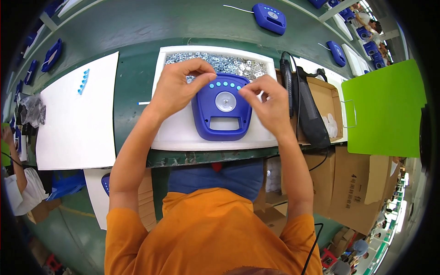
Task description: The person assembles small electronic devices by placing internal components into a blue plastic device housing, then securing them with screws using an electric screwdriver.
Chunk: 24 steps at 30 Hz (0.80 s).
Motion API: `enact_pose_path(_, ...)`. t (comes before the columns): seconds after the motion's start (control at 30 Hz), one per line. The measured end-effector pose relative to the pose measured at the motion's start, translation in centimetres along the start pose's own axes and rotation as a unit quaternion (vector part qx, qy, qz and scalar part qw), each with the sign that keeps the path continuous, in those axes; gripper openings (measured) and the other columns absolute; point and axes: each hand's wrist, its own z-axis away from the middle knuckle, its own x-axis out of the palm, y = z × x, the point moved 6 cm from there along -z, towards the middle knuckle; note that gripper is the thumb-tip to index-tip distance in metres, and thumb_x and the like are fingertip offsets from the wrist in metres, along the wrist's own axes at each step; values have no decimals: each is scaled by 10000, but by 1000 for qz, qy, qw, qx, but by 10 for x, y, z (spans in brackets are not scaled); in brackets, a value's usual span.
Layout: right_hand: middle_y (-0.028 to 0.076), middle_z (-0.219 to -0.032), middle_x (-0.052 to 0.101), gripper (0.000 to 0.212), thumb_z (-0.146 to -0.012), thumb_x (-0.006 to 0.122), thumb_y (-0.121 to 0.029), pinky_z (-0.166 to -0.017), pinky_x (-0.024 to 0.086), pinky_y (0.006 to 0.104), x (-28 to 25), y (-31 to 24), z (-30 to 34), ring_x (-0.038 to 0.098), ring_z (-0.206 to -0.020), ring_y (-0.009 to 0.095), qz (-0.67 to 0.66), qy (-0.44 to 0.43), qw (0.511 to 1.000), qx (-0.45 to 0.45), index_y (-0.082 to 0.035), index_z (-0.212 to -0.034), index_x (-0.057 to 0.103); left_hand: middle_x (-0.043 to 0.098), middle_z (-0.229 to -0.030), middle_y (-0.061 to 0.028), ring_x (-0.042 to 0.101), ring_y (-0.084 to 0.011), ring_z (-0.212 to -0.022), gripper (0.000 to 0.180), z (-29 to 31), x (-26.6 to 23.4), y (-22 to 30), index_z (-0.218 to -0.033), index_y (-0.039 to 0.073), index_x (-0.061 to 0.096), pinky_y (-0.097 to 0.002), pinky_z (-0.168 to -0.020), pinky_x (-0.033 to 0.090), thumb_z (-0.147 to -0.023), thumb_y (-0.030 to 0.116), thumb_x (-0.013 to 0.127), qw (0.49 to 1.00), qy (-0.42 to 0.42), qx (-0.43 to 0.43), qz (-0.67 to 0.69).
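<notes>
A blue plastic housing point(212, 109) lies on the white foam tray. It has a row of light blue round buttons point(225, 84), a clear round disc point(225, 101) and a rectangular opening below. My left hand point(178, 85) is over the housing's upper left corner, its thumb and index finger pinched together by the leftmost button. At the upper right edge, my right hand point(269, 101) has its thumb and index fingertips closed beside the rightmost button. Whatever either pinch holds is too small or hidden to make out.
Many small metal parts point(238, 65) fill the back of the foam tray point(160, 142). A light blue button strip point(83, 81) lies on a white board point(75, 123). At right are a black power tool point(287, 85), an open cardboard box point(338, 107) and a green board point(385, 110). Another blue housing point(268, 20) sits beyond.
</notes>
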Motion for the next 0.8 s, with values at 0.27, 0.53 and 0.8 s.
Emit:
enact_pose_path(0.27, 61, -931, 681, 126, -889, 913, -104, -726, 581, 437, 35, -26, 16, 704, -898, 295, 112, 8, 983, -147, -90, -922, 792, 825, -1014, -117, 780, -275, -927, 84, 6, 14, 18, -1059, -1, 823, -391, -833, 594, -999, 53, 840, 991, -20, 78, -107)
enact_pose_path(0.53, 39, -952, 721, 131, -884, 926, -117, -711, 589, 413, 27, -38, 27, 715, -873, 266, 163, 2, 965, -207, -89, -958, 821, 806, -1043, -123, 785, -316, -948, 89, 12, 27, 17, -1066, 21, 806, -407, -832, 614, -982, 36, 829, 981, -44, 131, -135)
enact_pose_path(0.8, 80, -922, 758, 131, -880, 925, -43, -711, 580, 395, -11, -27, 43, 735, -860, 276, 111, 76, 983, -123, -46, -994, 861, 793, -1114, -84, 789, -321, -1067, 144, 21, 48, 23, -1046, 66, 796, -448, -917, 641, -906, 68, 830, 926, -80, 255, -268)
